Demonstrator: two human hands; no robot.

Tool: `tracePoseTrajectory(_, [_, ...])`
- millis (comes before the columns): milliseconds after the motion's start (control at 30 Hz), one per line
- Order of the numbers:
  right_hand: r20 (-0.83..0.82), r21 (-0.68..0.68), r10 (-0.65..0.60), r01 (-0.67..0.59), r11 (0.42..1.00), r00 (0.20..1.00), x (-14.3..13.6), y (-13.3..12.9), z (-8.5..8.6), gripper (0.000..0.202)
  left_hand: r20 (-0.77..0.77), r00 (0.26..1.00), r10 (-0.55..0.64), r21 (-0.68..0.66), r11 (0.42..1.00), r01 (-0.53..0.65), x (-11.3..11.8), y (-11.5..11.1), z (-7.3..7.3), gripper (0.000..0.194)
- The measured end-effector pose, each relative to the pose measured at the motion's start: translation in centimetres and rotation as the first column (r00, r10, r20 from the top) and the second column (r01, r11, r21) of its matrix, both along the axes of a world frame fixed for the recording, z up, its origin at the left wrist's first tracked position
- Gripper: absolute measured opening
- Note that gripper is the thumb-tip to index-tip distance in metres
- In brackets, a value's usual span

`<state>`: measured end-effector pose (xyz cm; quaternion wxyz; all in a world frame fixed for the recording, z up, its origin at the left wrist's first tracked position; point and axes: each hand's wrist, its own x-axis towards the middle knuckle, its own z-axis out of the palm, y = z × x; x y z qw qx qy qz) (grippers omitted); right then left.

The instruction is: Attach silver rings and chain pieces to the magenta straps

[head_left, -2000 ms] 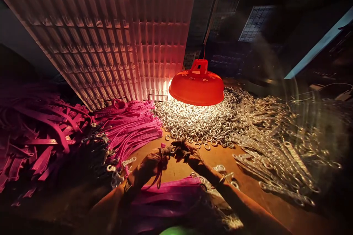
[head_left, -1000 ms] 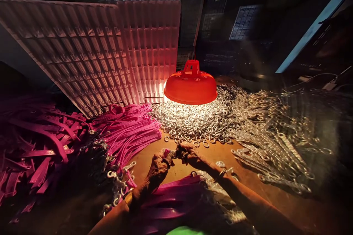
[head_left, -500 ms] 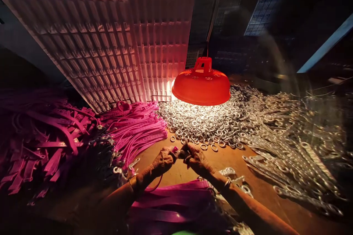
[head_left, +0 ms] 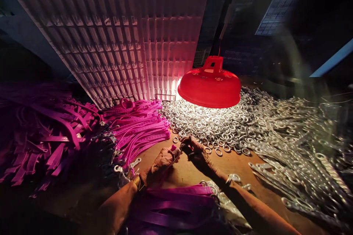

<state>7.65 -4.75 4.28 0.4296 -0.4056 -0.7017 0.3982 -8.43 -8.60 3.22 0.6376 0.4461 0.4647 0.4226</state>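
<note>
Over the brown tabletop, my left hand is closed on a pink strap, whose end pokes out at the fingertips. Close beside it on the right, my right hand has its fingers bent at the tip of the left hand; what they hold, if anything, is too dark to make out. Just beyond the hands lies a single metal ring, at the near edge of a large heap of metal rings. More pink straps lie below my hands.
A red lamp hangs low over the rings. Ribbed panels stand behind. Pink straps are piled on the left and in a bundle nearer the middle. Metal chain pieces spread over the right side.
The view has shifted, so the lamp and panels appear further right. My right hand's fingers have lifted and spread slightly from my left hand, which stays closed on the strap.
</note>
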Motion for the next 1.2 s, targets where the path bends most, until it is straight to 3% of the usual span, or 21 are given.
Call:
tracePoseTrajectory(100, [-0.366,-0.305,-0.068,-0.050,0.951,0.928,0.8,1.9,2.0,0.026,0.040,0.995,0.095,0.012,0.995,-0.095,0.7,-0.4,0.7,0.034])
tracePoseTrajectory(200, [-0.471,-0.395,-0.141,-0.065,0.917,0.871,2.0,2.5,3.4,0.036,0.032,0.995,0.097,-0.052,0.994,-0.095,1.1,-0.1,1.1,0.050])
tracePoseTrajectory(267, [-0.410,-0.388,-0.142,-0.032,0.921,0.901,2.3,2.0,3.6,0.036,0.075,0.991,0.108,-0.094,0.990,-0.100,1.2,0.3,1.0,0.055])
tracePoseTrajectory(367, [-0.257,-0.363,-0.063,-0.036,0.931,0.964,1.7,0.4,3.2,0.037,0.162,0.979,0.125,-0.120,0.987,-0.106,1.2,0.8,0.6,0.044])
tracePoseTrajectory(533, [-0.225,-0.253,-0.056,-0.003,0.967,0.973,-0.3,-1.5,2.3,0.044,0.290,0.949,0.120,-0.133,0.988,-0.084,1.1,0.4,0.8,0.035])
tracePoseTrajectory(700, [-0.152,-0.084,0.000,-0.013,0.996,0.988,-0.9,-1.4,1.0,0.027,0.298,0.952,0.073,-0.095,0.994,-0.047,1.4,-0.2,2.1,0.036])
tracePoseTrajectory(833, [-0.077,-0.006,-0.010,0.009,1.000,0.997,-0.8,-1.5,0.2,0.013,0.330,0.944,0.003,-0.106,0.994,0.034,1.4,-0.1,2.3,0.034])
tracePoseTrajectory(1000, [-0.036,-0.119,0.021,-0.025,0.993,0.999,-0.5,-1.2,0.2,0.018,0.164,0.983,-0.086,0.042,0.996,0.081,1.2,-0.2,2.3,0.037])
tracePoseTrajectory(1200, [0.068,-0.169,0.104,-0.091,0.981,0.992,0.2,0.2,-1.0,0.020,-0.094,0.990,-0.103,0.069,0.992,0.110,1.5,-0.4,2.0,0.030])
